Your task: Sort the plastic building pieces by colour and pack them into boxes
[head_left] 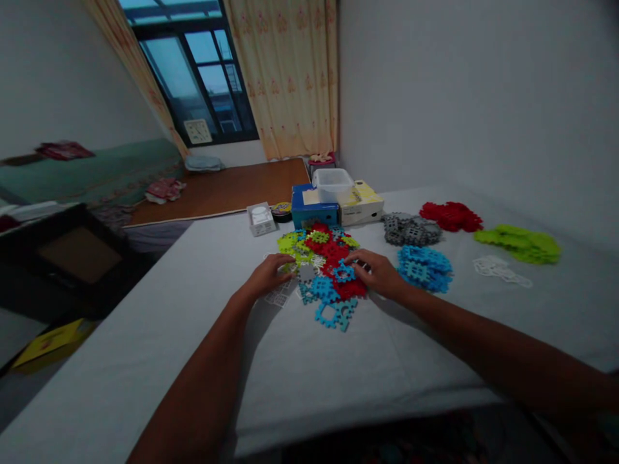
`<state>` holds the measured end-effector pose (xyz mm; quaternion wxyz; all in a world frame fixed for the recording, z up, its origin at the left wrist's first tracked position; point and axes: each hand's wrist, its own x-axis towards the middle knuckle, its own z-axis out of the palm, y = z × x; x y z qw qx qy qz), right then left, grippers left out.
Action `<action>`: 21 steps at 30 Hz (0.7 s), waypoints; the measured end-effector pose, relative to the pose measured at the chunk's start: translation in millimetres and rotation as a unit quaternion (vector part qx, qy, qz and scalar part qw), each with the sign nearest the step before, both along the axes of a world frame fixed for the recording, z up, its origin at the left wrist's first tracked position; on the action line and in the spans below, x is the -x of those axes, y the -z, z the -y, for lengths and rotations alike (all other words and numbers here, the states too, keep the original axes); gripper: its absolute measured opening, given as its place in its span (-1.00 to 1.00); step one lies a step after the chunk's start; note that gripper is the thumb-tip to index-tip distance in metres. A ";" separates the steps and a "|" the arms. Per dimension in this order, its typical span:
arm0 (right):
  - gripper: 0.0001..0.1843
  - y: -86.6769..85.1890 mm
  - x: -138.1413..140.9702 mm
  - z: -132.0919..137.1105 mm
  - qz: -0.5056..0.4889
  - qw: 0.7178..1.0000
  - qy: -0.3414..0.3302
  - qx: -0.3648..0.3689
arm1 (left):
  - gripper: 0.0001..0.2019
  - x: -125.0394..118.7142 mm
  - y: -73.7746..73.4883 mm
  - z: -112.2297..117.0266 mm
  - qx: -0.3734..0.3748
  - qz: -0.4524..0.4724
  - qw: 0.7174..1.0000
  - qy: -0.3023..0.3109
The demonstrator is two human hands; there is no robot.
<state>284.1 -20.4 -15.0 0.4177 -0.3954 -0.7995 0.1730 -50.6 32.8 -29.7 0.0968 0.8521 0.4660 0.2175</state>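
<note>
A mixed heap of flat interlocking plastic tiles (325, 258) in red, blue, lime, grey and white lies in the middle of the white table (145, 341). My left hand (269, 273) rests on the heap's left edge, its fingers curled over white and lime tiles. My right hand (380, 272) lies on the heap's right edge, fingertips pressed on a blue tile (344, 272) over red ones. Whether either hand actually grips a tile is hidden by the fingers.
Sorted piles lie to the right: blue (425, 267), grey (411, 229), red (451, 216), lime (520, 242) and white (500, 269). Behind the heap stand a blue box (312, 207), a clear tub (333, 183), a yellowish box (363, 201) and a small white box (261, 219). A wall runs along the right.
</note>
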 end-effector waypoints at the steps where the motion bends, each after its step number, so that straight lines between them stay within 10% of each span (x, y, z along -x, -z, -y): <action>1: -0.75 6.5 4.9 0.7 -0.001 1.000 -0.005 -0.008 | -0.53 -0.9 -0.4 0.7 -0.006 -0.016 1.000 -0.006; 14: -0.75 26.4 -1.9 8.0 0.001 1.000 0.001 -0.013 | -0.69 -15.5 -13.7 7.8 -0.029 -0.046 0.992 -0.116; 21: -0.65 21.4 8.9 11.0 -0.025 0.998 0.015 0.049 | -0.68 -58.4 -28.7 31.1 0.006 0.098 0.995 0.036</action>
